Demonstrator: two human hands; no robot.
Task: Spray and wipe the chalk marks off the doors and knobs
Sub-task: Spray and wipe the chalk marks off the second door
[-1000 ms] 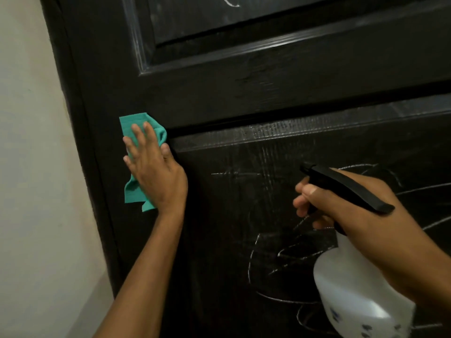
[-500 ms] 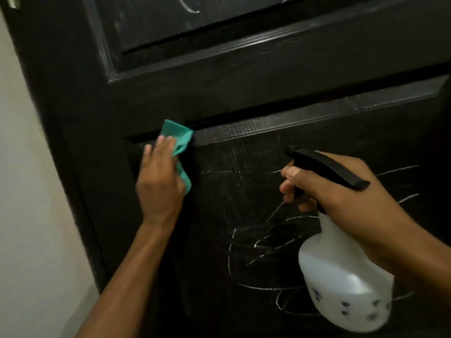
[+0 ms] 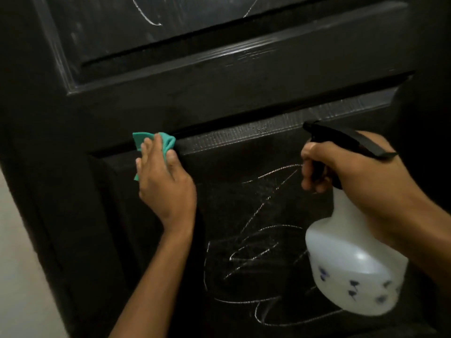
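A black panelled door (image 3: pixel 219 98) fills the view. White chalk scribbles (image 3: pixel 256 242) cover its lower panel, and more chalk lines (image 3: pixel 146 15) show on the upper panel. My left hand (image 3: pixel 166 184) presses a teal cloth (image 3: pixel 166 141) against the top left corner of the lower panel, its fingers straight over the cloth. My right hand (image 3: pixel 353 176) grips the neck and trigger of a white spray bottle (image 3: pixel 353 264) with a black nozzle (image 3: pixel 317 126) pointing left at the door.
A pale wall (image 3: pixel 19 276) runs along the door's left edge. The moulding strip above the lower panel (image 3: pixel 280 125) shows faint whitish smears. No knob is in view.
My left hand has slid the cloth rightwards from the door's left stile onto the top edge of the lower panel. The view has shifted left, and the spray bottle stays held in front of the scribbles.
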